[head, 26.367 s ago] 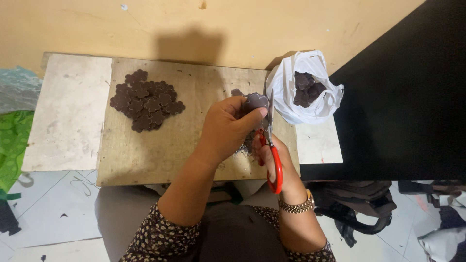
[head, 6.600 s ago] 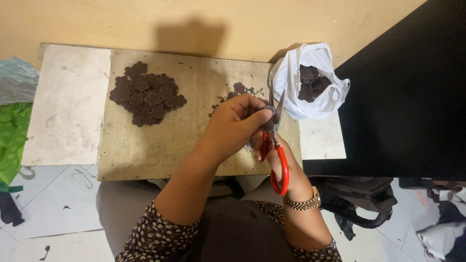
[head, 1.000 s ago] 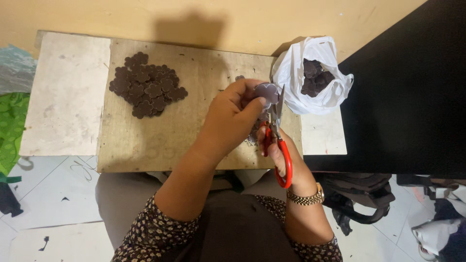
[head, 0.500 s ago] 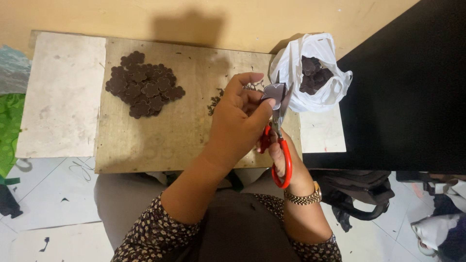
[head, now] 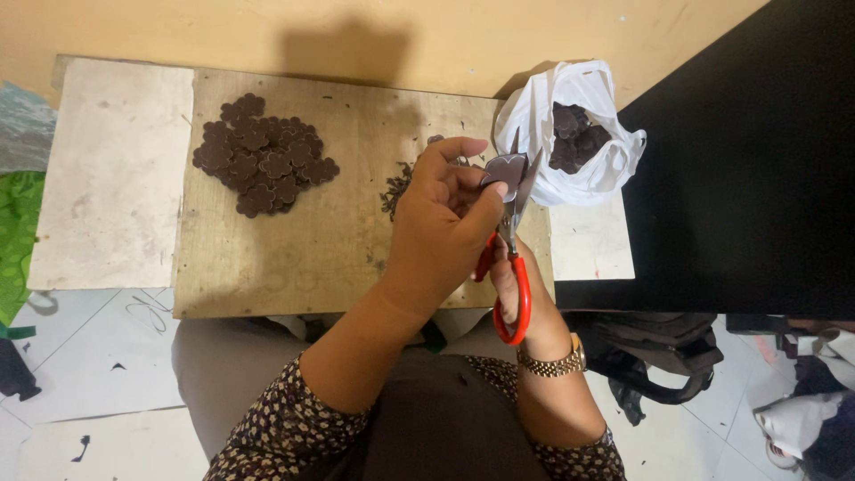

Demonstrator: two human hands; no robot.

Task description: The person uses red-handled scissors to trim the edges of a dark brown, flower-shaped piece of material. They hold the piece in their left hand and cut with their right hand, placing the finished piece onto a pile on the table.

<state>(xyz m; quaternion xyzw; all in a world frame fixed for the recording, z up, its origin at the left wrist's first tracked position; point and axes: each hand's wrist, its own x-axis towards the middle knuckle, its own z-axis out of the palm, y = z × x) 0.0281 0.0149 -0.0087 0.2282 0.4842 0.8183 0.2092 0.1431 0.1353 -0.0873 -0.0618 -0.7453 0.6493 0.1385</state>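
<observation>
Low wooden board (head: 303, 240) set on a pale stone slab (head: 111, 178), against a tan wall along the top of the frame; we sit at its near edge, lap at lower centre. Open room: bare wood across the middle of the board, between the pile at upper left and our hands at centre right; the slab's left part lies bare to its edge, and white floor tiles show at lower left. Right of the slab a black surface (head: 757, 169) fills the upper right. Item in hand: one dark brown flower-shaped piece (head: 504, 169), held flat side toward us, pinched at its lower edge between thumb and fingertips of our left hand (head: 441, 227), just left of the bag. Our right hand (head: 517, 285) has its fingers through the loops of red-handled scissors (head: 509, 240); their long axis runs near vertical in the frame, the blades pointing up toward the wall and parted about the piece's right edge. Stock: pile of like pieces (head: 263, 156), upper left of the board; dark trimmings (head: 396, 187) just left of our left hand. Packaging: white plastic bag (head: 570, 129), crumpled, mouth open, upper right of the slab, more dark pieces inside. Green plastic (head: 13, 232) at the left edge.
</observation>
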